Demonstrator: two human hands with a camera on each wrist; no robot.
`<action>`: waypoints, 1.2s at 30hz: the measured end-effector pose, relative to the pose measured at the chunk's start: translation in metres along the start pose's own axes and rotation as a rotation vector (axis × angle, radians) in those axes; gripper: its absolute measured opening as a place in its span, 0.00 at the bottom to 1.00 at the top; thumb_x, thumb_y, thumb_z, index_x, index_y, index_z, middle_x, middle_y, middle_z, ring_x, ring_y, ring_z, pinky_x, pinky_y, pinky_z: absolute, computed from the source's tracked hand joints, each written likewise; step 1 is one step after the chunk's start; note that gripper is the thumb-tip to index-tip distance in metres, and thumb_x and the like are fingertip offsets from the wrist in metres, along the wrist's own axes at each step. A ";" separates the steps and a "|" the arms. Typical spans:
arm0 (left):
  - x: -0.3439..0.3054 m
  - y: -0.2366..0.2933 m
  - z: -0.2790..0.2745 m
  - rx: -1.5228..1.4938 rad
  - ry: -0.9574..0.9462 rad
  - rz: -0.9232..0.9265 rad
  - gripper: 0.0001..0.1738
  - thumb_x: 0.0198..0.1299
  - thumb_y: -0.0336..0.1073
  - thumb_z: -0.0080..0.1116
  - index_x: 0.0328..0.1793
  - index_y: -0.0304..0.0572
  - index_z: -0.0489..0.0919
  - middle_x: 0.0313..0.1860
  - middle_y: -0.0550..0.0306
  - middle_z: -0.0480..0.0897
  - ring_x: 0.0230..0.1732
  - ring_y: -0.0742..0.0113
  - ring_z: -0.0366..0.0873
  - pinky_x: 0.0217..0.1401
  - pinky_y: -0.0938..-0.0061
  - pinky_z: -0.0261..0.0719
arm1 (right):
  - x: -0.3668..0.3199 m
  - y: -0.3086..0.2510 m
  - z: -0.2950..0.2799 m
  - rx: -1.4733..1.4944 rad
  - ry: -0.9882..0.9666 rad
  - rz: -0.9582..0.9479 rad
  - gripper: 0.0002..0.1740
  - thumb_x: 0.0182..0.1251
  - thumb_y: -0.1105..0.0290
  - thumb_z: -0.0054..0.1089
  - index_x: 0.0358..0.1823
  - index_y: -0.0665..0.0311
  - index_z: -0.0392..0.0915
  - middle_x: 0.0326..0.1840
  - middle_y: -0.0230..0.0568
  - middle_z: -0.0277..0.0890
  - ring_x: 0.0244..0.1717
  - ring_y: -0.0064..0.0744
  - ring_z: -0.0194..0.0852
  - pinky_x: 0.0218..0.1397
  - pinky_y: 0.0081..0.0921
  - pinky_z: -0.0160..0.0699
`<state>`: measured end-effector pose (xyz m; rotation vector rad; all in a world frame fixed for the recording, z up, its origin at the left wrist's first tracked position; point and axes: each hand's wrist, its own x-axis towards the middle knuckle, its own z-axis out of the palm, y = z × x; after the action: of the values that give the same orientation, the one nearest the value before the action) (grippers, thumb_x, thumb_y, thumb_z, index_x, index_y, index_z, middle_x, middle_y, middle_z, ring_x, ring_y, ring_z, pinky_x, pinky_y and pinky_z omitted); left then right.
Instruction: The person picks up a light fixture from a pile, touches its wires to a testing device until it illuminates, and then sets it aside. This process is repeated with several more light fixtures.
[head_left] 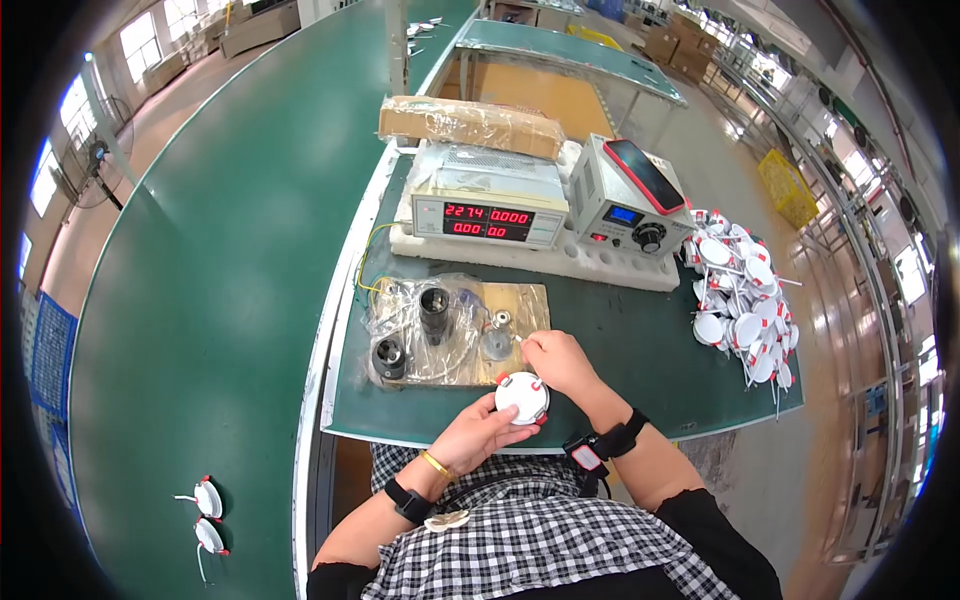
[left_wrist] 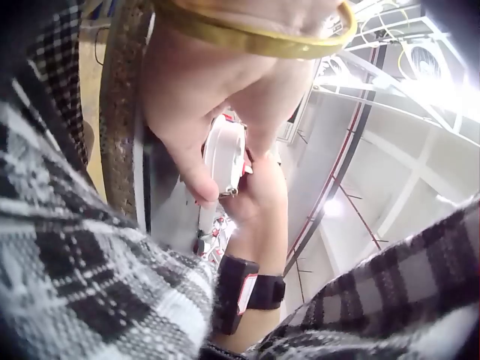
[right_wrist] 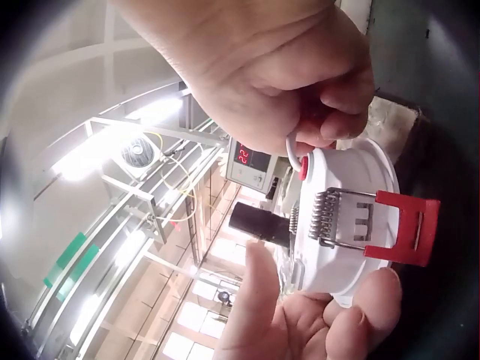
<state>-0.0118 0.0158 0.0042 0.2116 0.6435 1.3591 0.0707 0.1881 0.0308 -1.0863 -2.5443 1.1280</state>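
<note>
A round white downlight (head_left: 521, 398) with red spring clips is held in my left hand (head_left: 474, 434), the thumb across its face. In the right wrist view the downlight's (right_wrist: 341, 217) coiled spring and red clip (right_wrist: 409, 226) show from the side. My right hand (head_left: 563, 363) pinches the short white cable (right_wrist: 292, 150) that leaves the housing; the cable's end is hidden in the curled fingers. Just beyond the hands lies a plastic-wrapped board (head_left: 450, 372) with two black lamp sockets, one of them an upright socket (head_left: 434, 315).
A power meter (head_left: 490, 215) with red digits and a grey supply unit (head_left: 625, 200) carrying a phone (head_left: 645, 176) stand behind the board. At right is a heap of downlights (head_left: 745, 300). Two more downlights (head_left: 208, 499) lie on the left green table (head_left: 200, 330).
</note>
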 end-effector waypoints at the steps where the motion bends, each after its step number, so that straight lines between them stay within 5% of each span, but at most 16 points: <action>1: 0.002 -0.005 -0.002 0.033 0.007 0.049 0.23 0.70 0.33 0.48 0.67 0.33 0.61 0.58 0.44 0.74 0.56 0.56 0.78 0.61 0.68 0.78 | 0.003 -0.002 0.000 -0.024 -0.005 0.011 0.17 0.62 0.61 0.48 0.29 0.68 0.79 0.30 0.57 0.77 0.35 0.59 0.77 0.41 0.46 0.76; 12: 0.004 -0.004 0.001 0.095 0.102 0.089 0.25 0.67 0.28 0.51 0.67 0.31 0.58 0.61 0.48 0.71 0.56 0.59 0.76 0.60 0.68 0.79 | 0.006 -0.005 0.002 -0.148 0.027 -0.030 0.17 0.61 0.62 0.48 0.29 0.68 0.79 0.30 0.59 0.78 0.35 0.60 0.77 0.43 0.49 0.76; 30: 0.006 -0.012 0.003 0.126 0.222 0.118 0.19 0.71 0.37 0.47 0.60 0.30 0.65 0.53 0.46 0.77 0.47 0.58 0.82 0.50 0.73 0.85 | 0.005 -0.002 0.004 -0.158 0.034 -0.051 0.17 0.60 0.62 0.48 0.29 0.68 0.80 0.30 0.59 0.78 0.34 0.60 0.78 0.42 0.50 0.76; 36: 0.002 -0.006 0.004 0.074 0.170 0.091 0.20 0.72 0.38 0.45 0.61 0.29 0.66 0.53 0.46 0.77 0.50 0.59 0.81 0.53 0.73 0.82 | 0.006 -0.001 0.006 -0.197 0.031 -0.048 0.17 0.60 0.61 0.48 0.28 0.67 0.80 0.29 0.59 0.78 0.34 0.60 0.78 0.41 0.50 0.76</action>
<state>-0.0042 0.0176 0.0040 0.1878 0.8351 1.4521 0.0633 0.1883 0.0268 -1.0692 -2.6863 0.8572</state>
